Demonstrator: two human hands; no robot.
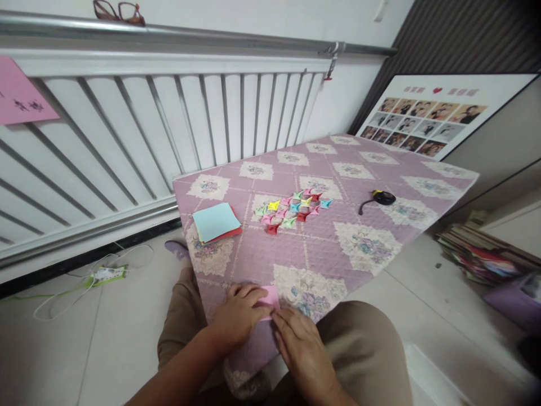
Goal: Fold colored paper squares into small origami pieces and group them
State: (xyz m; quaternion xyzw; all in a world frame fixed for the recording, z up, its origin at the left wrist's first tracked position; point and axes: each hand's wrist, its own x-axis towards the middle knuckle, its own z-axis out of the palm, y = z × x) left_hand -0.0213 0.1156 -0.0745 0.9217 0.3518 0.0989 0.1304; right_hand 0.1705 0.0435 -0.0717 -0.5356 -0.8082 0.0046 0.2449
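A piece of pink paper (271, 296) lies flat near the front edge of the cloth-covered table (253, 259). My left hand (240, 313) rests on its left part, fingers bent over it. At the paper's lower right corner, my right hand (299, 338) presses with its fingers together. A stack of coloured paper (216, 222), light blue on top, sits at the table's left side. Several small folded paper pieces (295, 207) in pink, red, yellow, green and blue stand grouped mid-table.
A black and yellow object (384, 197) with a short strap lies on the table's right part. Behind the table runs a white radiator (220, 113). A photo board (439, 113) leans at the back right; a power strip (107, 275) lies on the floor at left.
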